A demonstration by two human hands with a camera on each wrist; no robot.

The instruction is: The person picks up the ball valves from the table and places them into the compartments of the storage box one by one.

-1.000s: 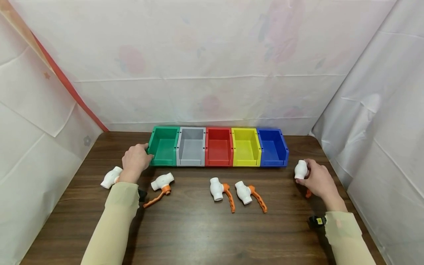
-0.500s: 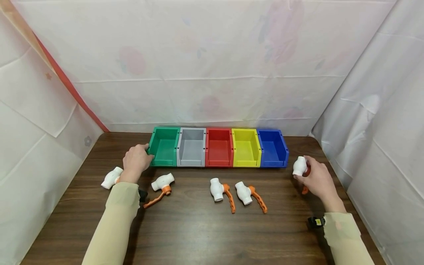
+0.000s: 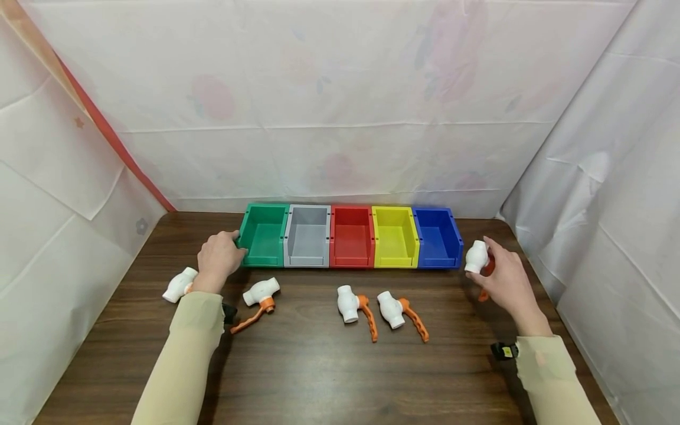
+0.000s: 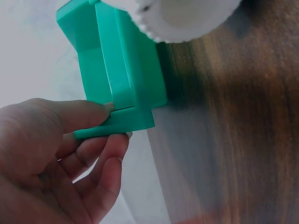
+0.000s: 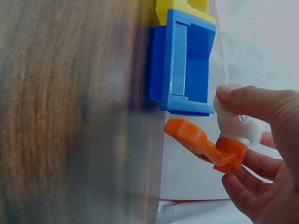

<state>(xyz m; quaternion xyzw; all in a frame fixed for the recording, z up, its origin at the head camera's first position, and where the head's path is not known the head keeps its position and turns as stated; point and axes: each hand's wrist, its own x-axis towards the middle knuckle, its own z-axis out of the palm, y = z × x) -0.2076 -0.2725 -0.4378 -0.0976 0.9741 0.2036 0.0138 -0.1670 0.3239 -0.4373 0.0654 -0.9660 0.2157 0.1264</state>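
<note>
My left hand [image 3: 219, 258] pinches the left side wall of the green bin [image 3: 264, 235]; the left wrist view shows the thumb inside the wall and curled fingers outside. My right hand [image 3: 507, 282] holds a white ball valve [image 3: 476, 257] by its body, right of the blue bin [image 3: 438, 237]. Its orange handle [image 5: 194, 140] points away from the palm in the right wrist view. One more ball valve [image 3: 179, 285] lies by my left wrist, its handle hidden behind the sleeve. Another ball valve [image 3: 261, 291] lies just in front of the green bin.
Grey [image 3: 307, 236], red [image 3: 352, 236] and yellow [image 3: 395, 236] bins stand in the row between the green and blue ones. Two ball valves, a left one [image 3: 347, 304] and a right one [image 3: 391, 310], lie before them on the wooden table [image 3: 319, 378]. White cloth [image 3: 340, 106] hangs behind.
My right hand has lifted the ball valve and moved it slightly left and away from me, closer to the blue bin. The left hand stays on the green bin.
</note>
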